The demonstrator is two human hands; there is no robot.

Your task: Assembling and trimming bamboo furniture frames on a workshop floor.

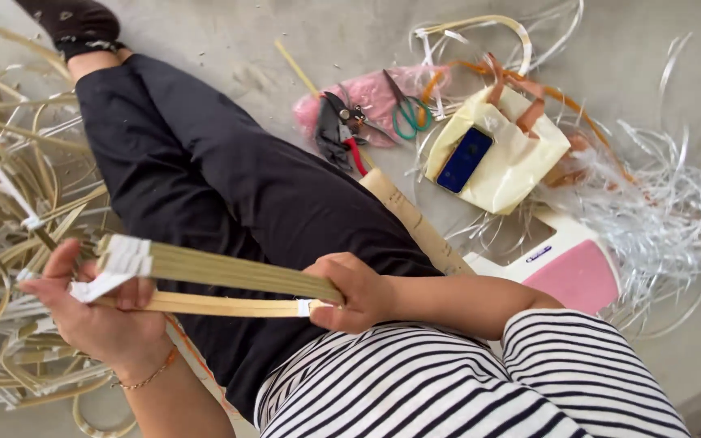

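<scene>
Bright, even daylight, soft and diffuse; no hard source visible. Shadows weak: a faint soft one on the concrete floor (285, 49) beside the black trouser leg (204, 170). Mild glare on the white plastic strips (659, 211) at right and on the phone screen (464, 159). Focus mostly sharp at centre; slight motion softness on the left hand (95, 312) and cane pile (2, 203). Wide-angle stretch at edges, the striped shirt (488, 381) bulges. Dark trousers lose detail.
</scene>
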